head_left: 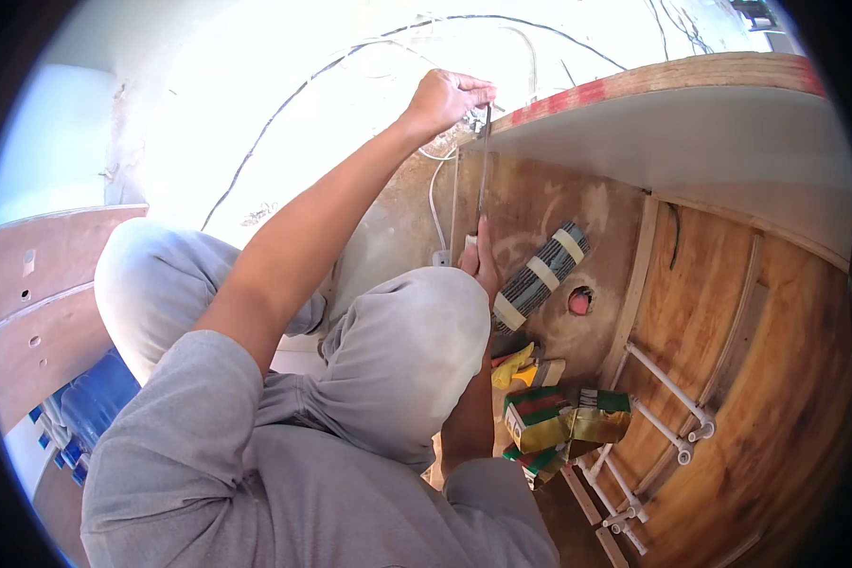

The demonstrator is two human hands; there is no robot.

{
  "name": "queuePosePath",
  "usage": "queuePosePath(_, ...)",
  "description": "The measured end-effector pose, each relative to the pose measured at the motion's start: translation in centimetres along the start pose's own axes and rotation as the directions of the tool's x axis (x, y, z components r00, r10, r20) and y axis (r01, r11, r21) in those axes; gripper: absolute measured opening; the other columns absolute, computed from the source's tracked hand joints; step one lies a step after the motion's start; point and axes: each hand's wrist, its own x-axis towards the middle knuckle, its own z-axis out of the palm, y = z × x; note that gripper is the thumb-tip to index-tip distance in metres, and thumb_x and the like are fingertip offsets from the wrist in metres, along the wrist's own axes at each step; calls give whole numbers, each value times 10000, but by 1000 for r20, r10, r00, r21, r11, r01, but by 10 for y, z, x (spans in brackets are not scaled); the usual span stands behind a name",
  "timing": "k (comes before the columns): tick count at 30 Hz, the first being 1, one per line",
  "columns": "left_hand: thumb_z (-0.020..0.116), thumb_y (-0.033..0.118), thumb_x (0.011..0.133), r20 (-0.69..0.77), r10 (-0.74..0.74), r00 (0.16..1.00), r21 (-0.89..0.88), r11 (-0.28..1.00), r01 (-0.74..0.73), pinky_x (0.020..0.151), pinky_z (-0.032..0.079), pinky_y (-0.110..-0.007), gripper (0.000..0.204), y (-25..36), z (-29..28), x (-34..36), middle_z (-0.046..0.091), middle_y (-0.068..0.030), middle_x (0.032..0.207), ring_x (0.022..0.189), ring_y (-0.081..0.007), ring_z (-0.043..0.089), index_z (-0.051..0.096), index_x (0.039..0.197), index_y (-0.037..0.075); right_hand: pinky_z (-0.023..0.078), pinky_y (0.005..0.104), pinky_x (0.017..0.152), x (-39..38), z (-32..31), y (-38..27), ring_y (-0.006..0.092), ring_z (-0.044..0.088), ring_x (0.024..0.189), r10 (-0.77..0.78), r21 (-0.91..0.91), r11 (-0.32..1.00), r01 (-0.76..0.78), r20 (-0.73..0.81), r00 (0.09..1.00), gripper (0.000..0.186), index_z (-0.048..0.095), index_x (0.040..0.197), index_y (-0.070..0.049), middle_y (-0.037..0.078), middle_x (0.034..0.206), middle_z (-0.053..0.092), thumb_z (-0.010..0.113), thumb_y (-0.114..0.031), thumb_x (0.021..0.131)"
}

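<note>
My left hand (447,100) is stretched far forward, its fingers pinched at the upper end of a long, thin grey rod (485,168). The rod stands nearly upright in the picture; its exact kind is too fine to make out. At its lower end is my right hand (484,260), fingers closed around it, partly hidden behind my raised knee. Just beside the left fingertips lies a small shiny metal piece (474,120), at the end of the wooden board's edge. A white cord (434,199) runs down to a small white plug-like block (440,257) near the right hand.
A striped bundle wrapped in pale tape (542,275) lies right of my knee. Beyond it are a round hole (580,301), green-and-gold boxes (568,418), a yellow-handled brush (538,372) and white pipes (667,388). A red-marked board edge (634,83) overhangs on the right.
</note>
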Motion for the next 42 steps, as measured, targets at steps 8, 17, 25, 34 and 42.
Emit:
queuePosePath(8,679,160,838,14,-9,1000,110,994,7,727,517,-224,244,-5,7,10,705,-99,881,765,-104,656,682,1003,-20,463,351,871,8,9,-10,334,573,1099,67,64,996,-67,-6,998,396,443,1340,-42,253,1210,549,436,-144,958)
queuePosePath(17,684,224,832,-43,-27,999,263,964,37,723,513,-214,259,-6,-10,49,710,-86,876,762,-110,669,695,992,19,398,304,940,46,39,-12,263,521,1138,39,98,994,-42,32,999,424,391,1368,-20,220,1266,524,383,-186,977)
queuePosePath(25,681,233,835,-58,-82,995,255,962,94,764,506,-222,252,-9,-5,49,710,-79,891,776,-118,671,701,991,36,398,300,942,53,37,-9,268,536,1142,-2,38,999,0,38,999,423,402,1359,-10,203,1305,504,389,-186,974)
queuePosePath(34,693,194,820,77,-79,994,306,951,51,746,516,-250,218,14,16,31,712,-73,864,738,-106,666,707,976,43,426,314,909,29,22,-1,268,563,1112,101,15,995,-101,-24,995,421,407,1364,-36,188,1234,564,390,-185,970)
queuePosePath(42,643,147,842,-126,-177,976,409,887,214,713,513,-239,165,-16,-20,73,712,-53,862,761,-108,659,713,970,70,408,338,940,70,55,-10,344,517,1162,24,135,990,-36,94,995,415,400,1368,-46,264,1266,502,395,-168,971)
